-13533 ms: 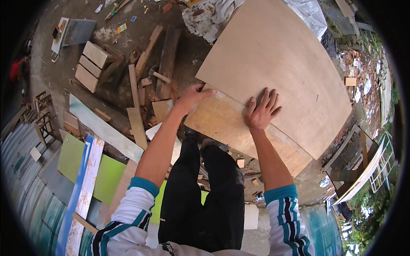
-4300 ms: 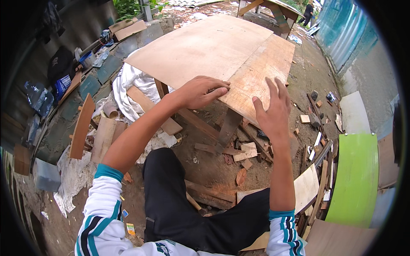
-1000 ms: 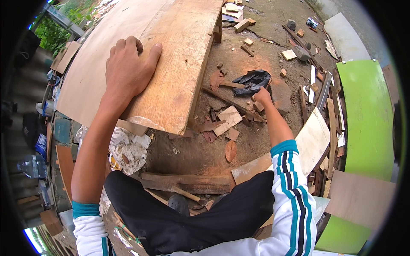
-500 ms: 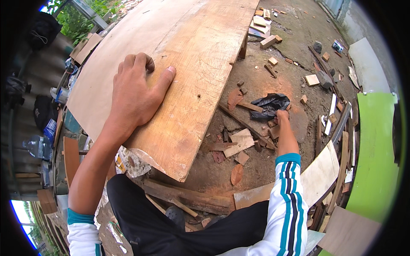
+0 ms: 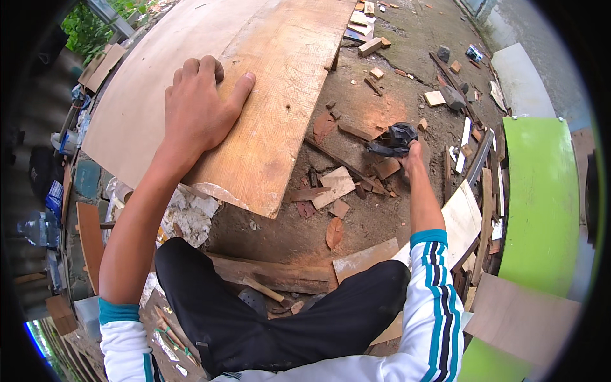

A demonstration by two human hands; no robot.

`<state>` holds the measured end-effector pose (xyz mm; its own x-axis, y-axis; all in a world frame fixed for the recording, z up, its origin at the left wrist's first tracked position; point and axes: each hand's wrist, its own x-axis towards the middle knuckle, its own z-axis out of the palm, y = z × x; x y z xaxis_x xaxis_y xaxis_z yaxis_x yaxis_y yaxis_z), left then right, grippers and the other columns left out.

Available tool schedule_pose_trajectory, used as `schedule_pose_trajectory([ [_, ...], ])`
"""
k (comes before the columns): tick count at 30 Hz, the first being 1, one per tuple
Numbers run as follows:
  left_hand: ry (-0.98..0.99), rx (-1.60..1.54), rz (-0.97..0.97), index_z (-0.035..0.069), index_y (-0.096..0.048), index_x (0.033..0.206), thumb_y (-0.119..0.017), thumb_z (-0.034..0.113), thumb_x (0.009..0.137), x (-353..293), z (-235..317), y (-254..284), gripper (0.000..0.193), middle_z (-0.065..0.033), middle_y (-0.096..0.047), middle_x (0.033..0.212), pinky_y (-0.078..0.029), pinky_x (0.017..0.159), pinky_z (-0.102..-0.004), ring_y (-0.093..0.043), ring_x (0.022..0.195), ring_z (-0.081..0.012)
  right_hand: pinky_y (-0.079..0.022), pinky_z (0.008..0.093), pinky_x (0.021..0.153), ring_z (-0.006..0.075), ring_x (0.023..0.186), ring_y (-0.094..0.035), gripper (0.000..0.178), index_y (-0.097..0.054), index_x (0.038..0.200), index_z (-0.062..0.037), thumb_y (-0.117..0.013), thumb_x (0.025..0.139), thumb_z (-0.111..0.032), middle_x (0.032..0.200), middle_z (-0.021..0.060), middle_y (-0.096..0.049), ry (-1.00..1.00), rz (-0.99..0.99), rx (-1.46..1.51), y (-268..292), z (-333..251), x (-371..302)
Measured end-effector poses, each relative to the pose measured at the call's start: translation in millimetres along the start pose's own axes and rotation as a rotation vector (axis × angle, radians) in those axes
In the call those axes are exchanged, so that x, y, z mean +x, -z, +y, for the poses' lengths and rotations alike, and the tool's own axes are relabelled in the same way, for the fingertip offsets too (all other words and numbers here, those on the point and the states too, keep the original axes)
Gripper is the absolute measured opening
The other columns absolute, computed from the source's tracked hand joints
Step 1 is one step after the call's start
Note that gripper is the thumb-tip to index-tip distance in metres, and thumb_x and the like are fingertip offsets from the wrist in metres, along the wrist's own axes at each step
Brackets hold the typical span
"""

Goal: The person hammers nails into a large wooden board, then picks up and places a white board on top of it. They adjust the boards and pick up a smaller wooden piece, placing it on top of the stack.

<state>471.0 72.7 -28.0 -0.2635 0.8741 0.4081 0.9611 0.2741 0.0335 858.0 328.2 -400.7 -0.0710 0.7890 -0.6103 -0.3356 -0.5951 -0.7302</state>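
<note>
A large wooden tabletop (image 5: 267,127) slants across the left and middle, its near corner pointing toward my knees. My left hand (image 5: 202,105) rests on its surface, thumb spread from slightly curled fingers, holding nothing. Low over the dirt ground, right of the tabletop, my right hand (image 5: 412,155) is closed on a crumpled black plastic bag (image 5: 396,137). Its fingertips are partly hidden by the hand and bag. Below the bag lie scraps of wood (image 5: 337,188) and a dry brown leaf (image 5: 334,233).
A green panel (image 5: 538,210) and a whitish sheet (image 5: 519,79) stand along the right side. Wood offcuts (image 5: 435,98) and a grey stone (image 5: 453,97) litter the ground. A long plank (image 5: 280,274) lies before my feet. Clear plastic bottle (image 5: 39,232) at far left.
The view has shifted, so the scene sits higher and further left. My right hand has lifted the black bag slightly, and the bag looks more bunched. My left hand stays on the tabletop.
</note>
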Motion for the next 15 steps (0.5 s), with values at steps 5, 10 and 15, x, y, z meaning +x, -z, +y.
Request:
schedule_pose_trajectory([
  [5, 0.005, 0.0, 0.019, 0.001, -0.059, 0.106, -0.059, 0.052, 0.095, -0.6, 6.1, 0.3, 0.052, -0.0175, -0.059, 0.108, -0.042, 0.092, -0.0471, -0.056, 0.106, -0.0357, -0.047, 0.0642, 0.103, 0.0415, 0.114, -0.061, 0.048, -0.048, 0.131, 0.0014, -0.043, 0.086, -0.014, 0.125, 0.0228, -0.06, -0.046, 0.157, -0.108, 47.5, 22.6, -35.0],
  [10, -0.018, 0.015, 0.021, 0.001, -0.059, 0.106, -0.058, 0.052, 0.096, -1.4, 2.3, -4.0, 0.052, -0.0179, -0.059, 0.108, -0.042, 0.092, -0.0474, -0.056, 0.106, -0.0361, -0.044, 0.0575, 0.105, 0.0385, 0.131, -0.049, 0.054, -0.046, 0.139, 0.0005, -0.052, 0.088, -0.017, 0.138, 0.0208, -0.051, 0.066, 0.324, -0.613, 48.7, 33.9, -56.8],
  [15, -0.006, 0.001, -0.009, 0.0, -0.058, 0.106, -0.058, 0.05, 0.096, 1.2, 3.9, 2.2, 0.051, -0.0191, -0.058, 0.107, -0.042, 0.093, -0.0469, -0.055, 0.106, -0.0372, -0.031, 0.0515, 0.115, 0.0391, 0.137, -0.043, 0.059, -0.052, 0.138, -0.002, -0.061, 0.087, -0.032, 0.144, 0.0211, -0.051, 1.021, 0.656, -1.325, 10.5, 23.1, -35.4],
])
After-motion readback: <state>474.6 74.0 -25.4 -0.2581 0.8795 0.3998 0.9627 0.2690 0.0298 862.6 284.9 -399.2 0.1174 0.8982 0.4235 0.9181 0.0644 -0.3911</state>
